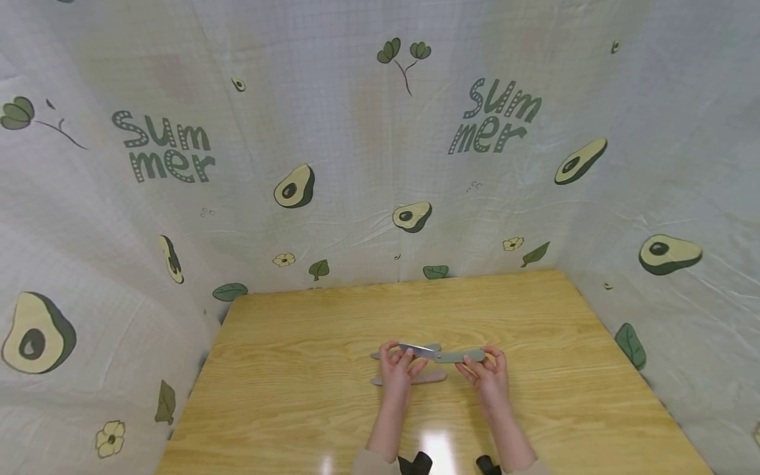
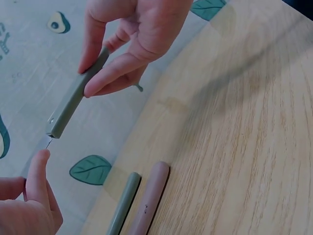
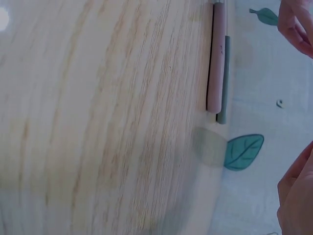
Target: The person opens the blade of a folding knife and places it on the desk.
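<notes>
Between both hands, raised above the table, is a folding knife with a grey-green handle (image 1: 456, 357) and a shiny blade. My left hand (image 1: 398, 369) pinches the blade (image 1: 418, 350) between thumb and fingers. The handle's far end is gripped by my right hand (image 1: 489, 377). In the left wrist view the handle (image 2: 73, 105) slants, its pivot end toward the left fingertips. Below lie a pink-handled knife (image 1: 432, 377) and another grey-green knife (image 1: 436, 347), each partly hidden by my left hand. The held knife is out of the right wrist view.
The light wooden table (image 1: 285, 369) reaches back to a pale cloth (image 1: 356, 132) printed with avocados, leaves and lettering, which hangs around the back and sides. Black straps or devices (image 1: 420, 463) show near the forearms at the front edge.
</notes>
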`<state>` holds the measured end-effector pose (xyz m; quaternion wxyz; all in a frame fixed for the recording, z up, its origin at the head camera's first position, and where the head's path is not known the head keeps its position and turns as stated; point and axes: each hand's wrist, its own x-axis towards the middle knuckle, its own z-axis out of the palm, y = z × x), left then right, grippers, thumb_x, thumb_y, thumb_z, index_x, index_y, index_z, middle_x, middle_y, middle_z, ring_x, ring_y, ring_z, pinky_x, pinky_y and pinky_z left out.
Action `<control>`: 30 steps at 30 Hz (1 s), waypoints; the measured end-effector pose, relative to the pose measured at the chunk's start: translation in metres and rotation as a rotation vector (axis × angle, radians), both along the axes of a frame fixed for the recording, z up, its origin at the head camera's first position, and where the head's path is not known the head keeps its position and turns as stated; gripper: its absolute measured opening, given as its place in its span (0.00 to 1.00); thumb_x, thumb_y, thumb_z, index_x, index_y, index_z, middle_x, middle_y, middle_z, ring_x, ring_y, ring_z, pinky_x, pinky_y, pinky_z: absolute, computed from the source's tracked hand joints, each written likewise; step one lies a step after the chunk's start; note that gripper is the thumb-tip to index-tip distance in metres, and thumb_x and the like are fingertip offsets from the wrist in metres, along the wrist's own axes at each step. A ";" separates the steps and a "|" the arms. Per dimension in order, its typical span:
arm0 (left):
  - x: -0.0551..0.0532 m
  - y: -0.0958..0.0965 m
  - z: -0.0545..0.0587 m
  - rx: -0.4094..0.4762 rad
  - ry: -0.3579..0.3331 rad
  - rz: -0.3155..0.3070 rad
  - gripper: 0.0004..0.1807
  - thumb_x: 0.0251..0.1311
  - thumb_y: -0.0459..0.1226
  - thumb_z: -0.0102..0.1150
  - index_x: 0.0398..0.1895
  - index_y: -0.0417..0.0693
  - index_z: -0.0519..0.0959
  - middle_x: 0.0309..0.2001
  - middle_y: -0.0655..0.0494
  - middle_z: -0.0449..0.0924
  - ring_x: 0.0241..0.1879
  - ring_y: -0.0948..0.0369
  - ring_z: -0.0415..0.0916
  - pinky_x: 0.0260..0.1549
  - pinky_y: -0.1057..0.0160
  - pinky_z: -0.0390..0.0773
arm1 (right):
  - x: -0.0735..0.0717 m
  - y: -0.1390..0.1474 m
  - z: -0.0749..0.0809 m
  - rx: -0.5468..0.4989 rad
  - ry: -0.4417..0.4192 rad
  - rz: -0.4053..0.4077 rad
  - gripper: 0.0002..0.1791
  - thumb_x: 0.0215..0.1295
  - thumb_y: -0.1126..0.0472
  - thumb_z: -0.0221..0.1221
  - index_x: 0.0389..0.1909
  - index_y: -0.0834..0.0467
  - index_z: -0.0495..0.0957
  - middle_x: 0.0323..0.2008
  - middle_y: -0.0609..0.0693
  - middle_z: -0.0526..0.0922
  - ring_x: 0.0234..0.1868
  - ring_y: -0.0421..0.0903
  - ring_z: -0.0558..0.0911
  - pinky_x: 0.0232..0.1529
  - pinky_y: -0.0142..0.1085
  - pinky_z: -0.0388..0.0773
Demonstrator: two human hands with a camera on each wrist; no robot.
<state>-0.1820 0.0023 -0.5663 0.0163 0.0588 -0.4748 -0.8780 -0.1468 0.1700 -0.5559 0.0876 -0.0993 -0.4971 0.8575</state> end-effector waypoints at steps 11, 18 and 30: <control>0.006 0.001 0.000 0.038 -0.033 0.020 0.16 0.69 0.25 0.45 0.54 0.41 0.54 0.41 0.47 0.66 0.42 0.58 0.77 0.49 0.56 0.83 | 0.001 -0.007 -0.004 -0.077 0.041 -0.006 0.20 0.68 0.76 0.52 0.51 0.58 0.54 0.34 0.44 0.74 0.40 0.39 0.84 0.49 0.34 0.82; 0.006 0.003 -0.003 0.060 -0.036 0.049 0.16 0.69 0.25 0.46 0.53 0.41 0.54 0.41 0.47 0.68 0.41 0.58 0.79 0.47 0.56 0.83 | 0.001 -0.010 -0.007 -0.089 0.060 -0.014 0.20 0.68 0.76 0.52 0.50 0.57 0.54 0.36 0.45 0.76 0.40 0.39 0.84 0.49 0.35 0.82; 0.007 0.001 0.001 0.027 -0.049 0.142 0.19 0.68 0.26 0.48 0.57 0.36 0.55 0.38 0.49 0.63 0.42 0.55 0.77 0.48 0.56 0.83 | 0.002 -0.008 -0.010 -0.051 0.054 -0.040 0.11 0.70 0.72 0.54 0.48 0.56 0.71 0.37 0.47 0.79 0.39 0.40 0.83 0.47 0.33 0.83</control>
